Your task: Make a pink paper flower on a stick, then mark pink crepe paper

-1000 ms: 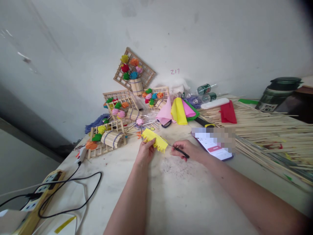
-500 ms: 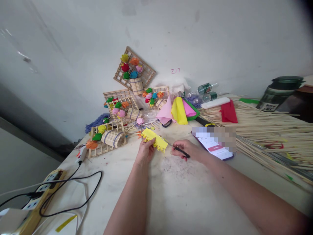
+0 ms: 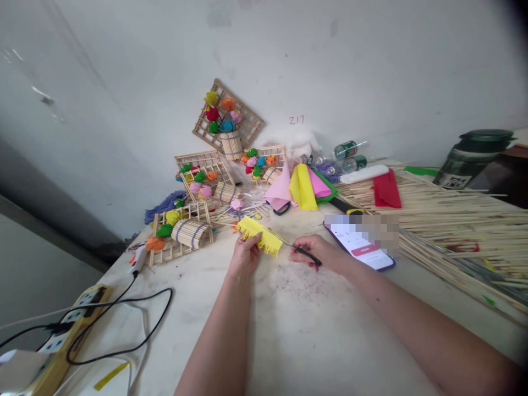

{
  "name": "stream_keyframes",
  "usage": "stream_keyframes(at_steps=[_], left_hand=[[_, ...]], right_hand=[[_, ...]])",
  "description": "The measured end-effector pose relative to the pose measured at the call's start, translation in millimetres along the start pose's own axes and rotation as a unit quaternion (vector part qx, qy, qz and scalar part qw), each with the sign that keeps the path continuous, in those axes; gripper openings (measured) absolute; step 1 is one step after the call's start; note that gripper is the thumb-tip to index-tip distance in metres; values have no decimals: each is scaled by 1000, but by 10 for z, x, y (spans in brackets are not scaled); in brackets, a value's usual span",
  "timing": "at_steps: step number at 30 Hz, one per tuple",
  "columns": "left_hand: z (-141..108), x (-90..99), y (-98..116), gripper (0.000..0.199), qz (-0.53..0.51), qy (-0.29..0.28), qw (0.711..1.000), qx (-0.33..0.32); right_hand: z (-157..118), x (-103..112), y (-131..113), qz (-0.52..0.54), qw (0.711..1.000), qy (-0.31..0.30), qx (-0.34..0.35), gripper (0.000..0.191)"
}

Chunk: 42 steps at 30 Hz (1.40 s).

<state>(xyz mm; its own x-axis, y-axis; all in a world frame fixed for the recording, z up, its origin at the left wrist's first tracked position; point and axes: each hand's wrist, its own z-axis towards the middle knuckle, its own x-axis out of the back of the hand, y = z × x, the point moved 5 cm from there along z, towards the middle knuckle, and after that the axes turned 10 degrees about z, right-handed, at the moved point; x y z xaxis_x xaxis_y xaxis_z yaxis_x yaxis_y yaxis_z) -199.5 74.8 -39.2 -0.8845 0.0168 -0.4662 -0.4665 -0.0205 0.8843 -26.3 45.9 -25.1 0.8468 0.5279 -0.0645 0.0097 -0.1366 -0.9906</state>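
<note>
A strip of yellow paper (image 3: 263,235) with a fringe cut along its lower edge is pinched in my left hand (image 3: 247,253) at its left part. My right hand (image 3: 309,252) is closed on the black-handled scissors (image 3: 306,254), whose blades point left and lie along the paper's upper right edge. Both hands are just above the table (image 3: 289,330). Whether the blades are apart is too small to tell.
Stick frames with paper flowers (image 3: 192,234) stand on the left and back. Coloured paper (image 3: 303,187) lies behind my hands. To the right are a phone (image 3: 358,245), many thin sticks (image 3: 437,220) and a dark jar (image 3: 472,159). A power strip (image 3: 74,330) with cables is front left.
The paper and both hands stay nearly in place. The scissors have shifted very slightly against the paper's right end, and the whole view has moved a little.
</note>
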Motion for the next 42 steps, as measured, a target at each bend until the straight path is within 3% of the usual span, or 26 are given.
stream_keyframes(at_steps=[15,29,42], left_hand=[[14,50,4,23,-34,61,997,22],[9,10,-64,26,-15,-3,999,37],[15,28,-58,28,-14,9,999,33]], right_hand=[[22,22,72,29,999,-2,-20,19],[-7,17,38,6,1000,-2,-30,20],[-1,7,19,13,999,20,-30,21]])
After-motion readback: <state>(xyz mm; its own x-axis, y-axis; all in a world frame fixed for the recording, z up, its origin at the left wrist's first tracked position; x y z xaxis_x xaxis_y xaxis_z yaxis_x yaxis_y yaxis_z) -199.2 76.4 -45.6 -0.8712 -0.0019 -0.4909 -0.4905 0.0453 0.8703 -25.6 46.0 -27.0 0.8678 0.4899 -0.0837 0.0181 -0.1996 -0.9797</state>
